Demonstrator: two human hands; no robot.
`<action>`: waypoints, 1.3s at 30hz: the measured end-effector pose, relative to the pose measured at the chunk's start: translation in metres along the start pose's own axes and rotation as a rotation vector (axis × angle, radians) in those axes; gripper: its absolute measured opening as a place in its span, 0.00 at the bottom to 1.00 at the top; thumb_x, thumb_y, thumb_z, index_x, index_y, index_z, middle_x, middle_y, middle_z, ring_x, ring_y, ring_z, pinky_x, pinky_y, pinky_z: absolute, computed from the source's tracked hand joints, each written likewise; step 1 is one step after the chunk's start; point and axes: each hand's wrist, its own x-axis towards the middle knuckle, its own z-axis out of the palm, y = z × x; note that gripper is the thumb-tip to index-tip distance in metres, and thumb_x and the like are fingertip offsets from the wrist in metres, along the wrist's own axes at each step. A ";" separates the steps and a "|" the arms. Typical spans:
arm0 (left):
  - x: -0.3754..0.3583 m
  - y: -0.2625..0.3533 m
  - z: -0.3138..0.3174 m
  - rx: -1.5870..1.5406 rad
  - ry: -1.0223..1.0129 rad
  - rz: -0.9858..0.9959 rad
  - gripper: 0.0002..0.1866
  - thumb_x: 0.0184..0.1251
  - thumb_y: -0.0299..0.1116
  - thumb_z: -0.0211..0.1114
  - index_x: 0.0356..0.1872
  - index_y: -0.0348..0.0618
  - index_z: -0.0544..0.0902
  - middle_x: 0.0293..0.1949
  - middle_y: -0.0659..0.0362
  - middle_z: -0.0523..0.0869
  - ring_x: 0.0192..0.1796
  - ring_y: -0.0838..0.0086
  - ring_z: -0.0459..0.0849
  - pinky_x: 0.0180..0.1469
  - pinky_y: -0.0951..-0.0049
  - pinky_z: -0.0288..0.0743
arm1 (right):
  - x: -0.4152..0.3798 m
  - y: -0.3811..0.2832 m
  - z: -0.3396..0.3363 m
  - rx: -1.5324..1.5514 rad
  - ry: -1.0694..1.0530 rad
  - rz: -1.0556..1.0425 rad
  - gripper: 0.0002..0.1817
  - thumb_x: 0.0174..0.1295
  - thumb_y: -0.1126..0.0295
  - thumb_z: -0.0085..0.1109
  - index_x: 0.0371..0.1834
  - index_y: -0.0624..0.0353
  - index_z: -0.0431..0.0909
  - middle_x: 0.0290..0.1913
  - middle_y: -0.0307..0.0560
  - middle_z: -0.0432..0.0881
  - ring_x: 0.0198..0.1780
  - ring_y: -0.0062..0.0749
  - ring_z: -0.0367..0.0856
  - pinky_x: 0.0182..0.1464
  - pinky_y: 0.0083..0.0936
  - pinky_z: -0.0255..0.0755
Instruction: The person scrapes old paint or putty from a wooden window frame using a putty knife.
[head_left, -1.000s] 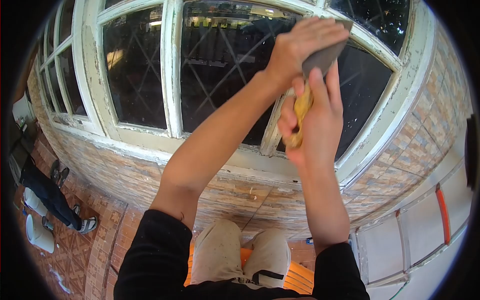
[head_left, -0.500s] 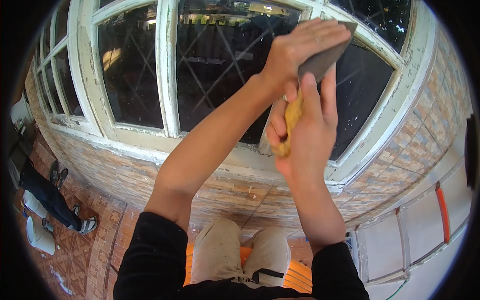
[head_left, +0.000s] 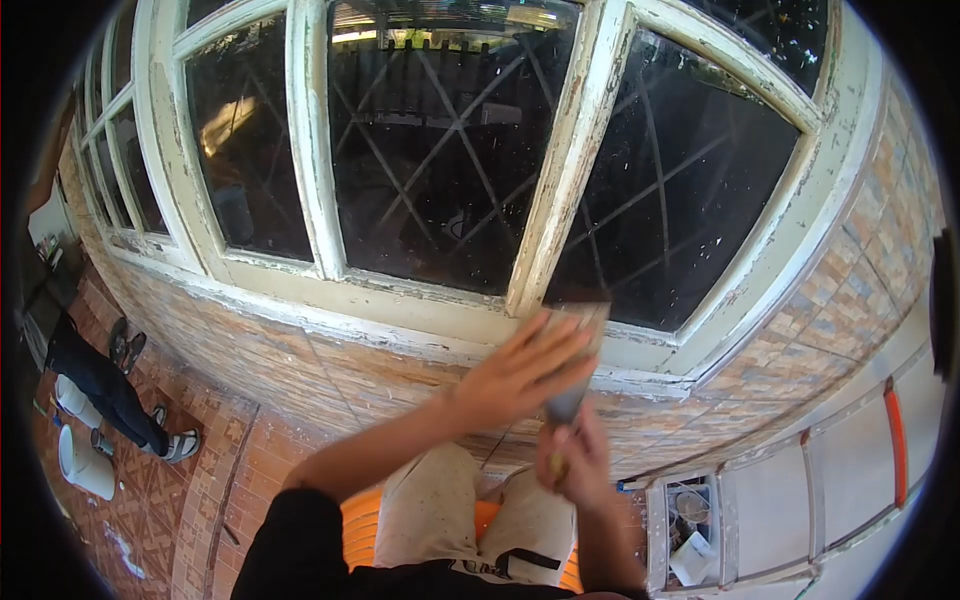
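My right hand is closed around the yellow handle of a scraper, low in front of the window sill. Its broad metal blade points up toward the window frame, and motion smears it. My left hand lies across the blade with its fingers stretched out and spread. Behind the blade's top edge is the lower rail of the white window frame, with chipped, peeling paint. A worn upright bar rises just above my hands.
Stone-look tiles cover the wall below the window. An orange seat is under my legs. At right lie a ladder and a tray of items. A person stands at left by white buckets.
Both hands and the scraper have come down from high on the upright bar to below the sill, toward my body. My left hand's fingers have spread on the blade.
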 end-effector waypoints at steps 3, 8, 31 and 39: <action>-0.083 0.037 0.035 -0.170 -0.174 -0.201 0.31 0.62 0.27 0.60 0.69 0.51 0.68 0.73 0.44 0.58 0.75 0.53 0.57 0.75 0.45 0.46 | -0.057 0.051 -0.021 -0.082 0.112 0.396 0.28 0.70 0.71 0.50 0.73 0.56 0.55 0.24 0.37 0.72 0.13 0.16 0.65 0.14 0.15 0.58; -0.137 0.102 0.037 -0.142 -0.308 -0.641 0.37 0.56 0.29 0.65 0.71 0.53 0.66 0.72 0.38 0.55 0.75 0.44 0.55 0.72 0.36 0.44 | -0.088 0.067 -0.023 -0.153 0.082 0.672 0.28 0.69 0.73 0.51 0.72 0.57 0.56 0.24 0.39 0.70 0.15 0.18 0.66 0.14 0.16 0.58; -0.085 0.030 0.020 -0.141 0.129 -0.455 0.28 0.54 0.18 0.62 0.61 0.39 0.77 0.67 0.41 0.69 0.71 0.48 0.66 0.69 0.45 0.61 | -0.038 0.091 0.041 0.133 0.196 0.206 0.28 0.73 0.70 0.39 0.74 0.48 0.46 0.31 0.43 0.68 0.19 0.20 0.65 0.17 0.16 0.59; -0.039 -0.005 0.024 -0.201 0.361 -0.332 0.22 0.56 0.19 0.63 0.55 0.32 0.80 0.61 0.43 0.77 0.67 0.51 0.73 0.68 0.49 0.65 | 0.014 0.085 0.048 0.102 0.225 -0.114 0.25 0.75 0.62 0.38 0.73 0.49 0.46 0.30 0.44 0.66 0.14 0.23 0.64 0.13 0.18 0.61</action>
